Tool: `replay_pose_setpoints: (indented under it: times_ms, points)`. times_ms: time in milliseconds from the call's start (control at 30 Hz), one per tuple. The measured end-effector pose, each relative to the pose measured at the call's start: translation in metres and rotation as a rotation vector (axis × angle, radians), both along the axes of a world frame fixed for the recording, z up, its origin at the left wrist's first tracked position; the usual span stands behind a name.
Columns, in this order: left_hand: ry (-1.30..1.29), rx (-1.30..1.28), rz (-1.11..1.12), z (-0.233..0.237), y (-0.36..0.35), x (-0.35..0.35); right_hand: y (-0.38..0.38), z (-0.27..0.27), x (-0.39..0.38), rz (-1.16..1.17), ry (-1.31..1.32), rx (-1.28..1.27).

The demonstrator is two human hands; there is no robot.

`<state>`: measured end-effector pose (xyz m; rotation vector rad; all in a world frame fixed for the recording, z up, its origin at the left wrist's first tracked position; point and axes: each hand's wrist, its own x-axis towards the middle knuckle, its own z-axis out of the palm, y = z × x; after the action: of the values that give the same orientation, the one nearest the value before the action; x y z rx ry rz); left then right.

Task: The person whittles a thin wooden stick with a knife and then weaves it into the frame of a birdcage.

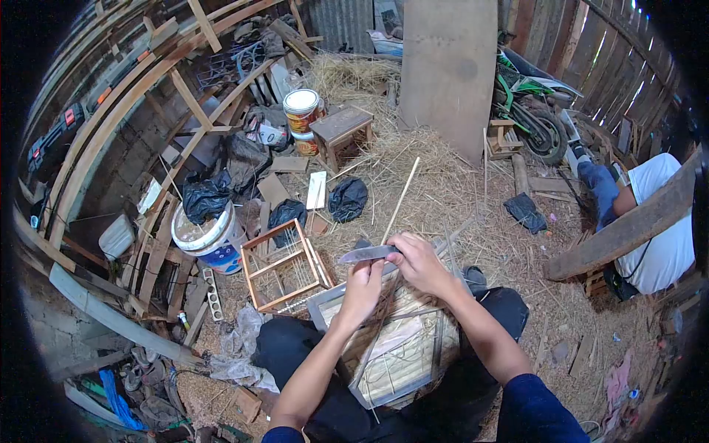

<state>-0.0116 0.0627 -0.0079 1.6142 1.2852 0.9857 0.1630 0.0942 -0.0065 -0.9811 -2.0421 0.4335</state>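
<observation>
Right hand [417, 264] closed on knife [365, 255], blade to 9 o'clock | left hand [362, 286] curled under blade, hold unclear | stick [402, 196] rises from hands toward 1 o'clock | cage [284, 266] at 9 o'clock

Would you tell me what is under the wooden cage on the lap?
Dark trousers show beneath the wooden cage; anything between or below them is covered.

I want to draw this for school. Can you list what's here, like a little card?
floor: straw
left hand: grips stick
right hand: holds knife, blade across the stick
lap: frame
left of knees: cage
further off: bucket, stool, motorbike
right edge: another person sitting
</observation>
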Motion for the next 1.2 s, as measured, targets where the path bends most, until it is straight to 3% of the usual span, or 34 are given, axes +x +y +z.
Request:
replay_pose_setpoints:
  times_ms: [233,333,433,533,667,867,933,1067,1200]
  points:
    - [-0.006,-0.011,-0.038,0.014,-0.006,0.018,0.0,0.004,0.02,-0.085,-0.054,-0.023]
    - [-0.117,-0.131,-0.077,0.006,-0.018,0.021,0.019,-0.008,0.05,-0.354,0.041,0.011]
    - [-0.165,-0.171,-0.099,-0.007,-0.028,0.023,0.031,0.008,0.081,-0.559,0.044,-0.142]
    - [-0.19,-0.059,-0.046,-0.006,-0.013,0.014,0.02,0.014,0.07,-0.472,0.047,-0.144]
    - [-0.36,-0.371,-0.097,0.018,-0.009,-0.001,0.01,0.001,0.058,-0.413,-0.013,-0.184]
    - [-0.529,-0.525,-0.144,0.017,-0.007,-0.005,-0.002,0.008,0.025,-0.224,0.008,-0.113]
    - [-0.542,-0.51,-0.149,0.016,-0.006,-0.006,-0.001,0.0,0.013,-0.155,0.063,0.034]
    - [-0.32,-0.253,-0.059,0.003,-0.004,-0.004,-0.009,0.005,-0.002,-0.114,-0.087,0.052]
    - [-0.249,-0.208,-0.107,-0.015,0.002,-0.009,-0.005,0.006,0.0,-0.08,-0.142,0.097]
